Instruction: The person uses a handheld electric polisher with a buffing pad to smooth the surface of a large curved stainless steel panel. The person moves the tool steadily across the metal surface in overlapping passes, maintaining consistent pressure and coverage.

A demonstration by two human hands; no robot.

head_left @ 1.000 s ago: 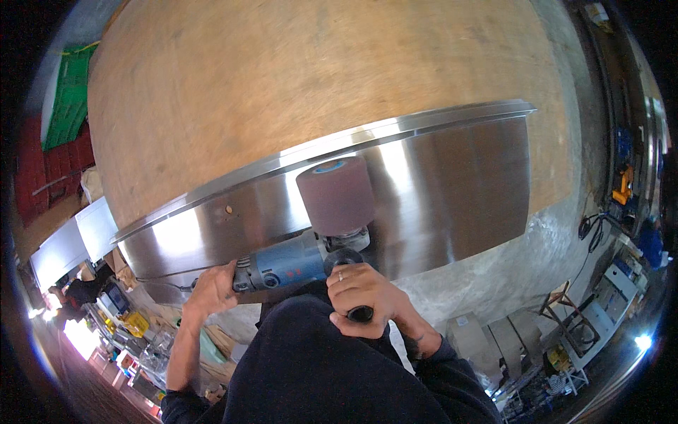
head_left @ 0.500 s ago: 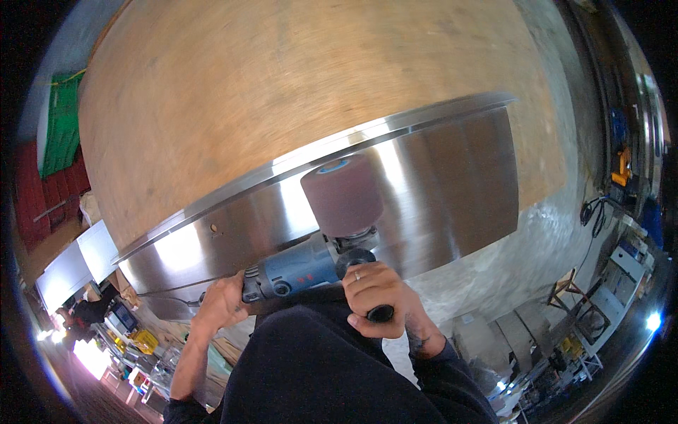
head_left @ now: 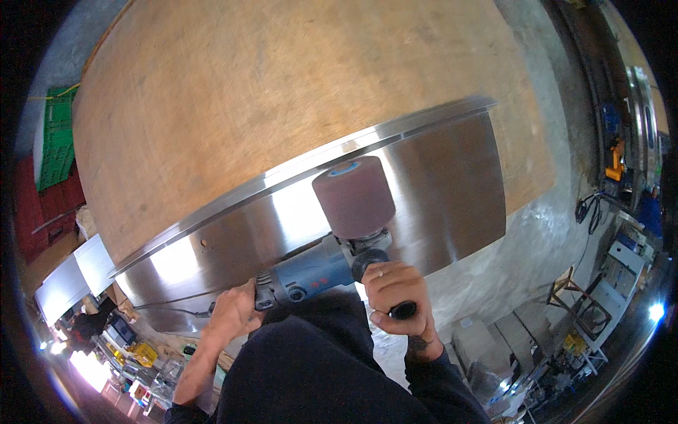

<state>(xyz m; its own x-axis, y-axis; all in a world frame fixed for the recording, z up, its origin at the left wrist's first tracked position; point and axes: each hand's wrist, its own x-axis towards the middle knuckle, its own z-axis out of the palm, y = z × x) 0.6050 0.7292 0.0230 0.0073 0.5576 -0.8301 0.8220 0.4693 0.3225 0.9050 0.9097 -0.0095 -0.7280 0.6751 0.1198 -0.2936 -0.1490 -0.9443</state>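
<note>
A blue and grey power sander with a wide brown abrasive drum lies across the front of my body. The drum rests over a shiny sheet-metal panel, close to its raised far lip. My left hand is wrapped round the rear end of the sander, where a cord runs off to the left. My right hand is closed round the black side handle near the drum. Under the drum, the contact with the metal is hidden.
The panel lies on a large wooden board. A green crate stands at far left. On the right are a coiled black cable, an orange tool and a small wooden stool. Flat cardboard lies at lower right.
The sander and both hands have shifted slightly right relative to the panel, and the drum sits further right along it. My grip on both ends is unchanged. The whole view has also moved a little.
</note>
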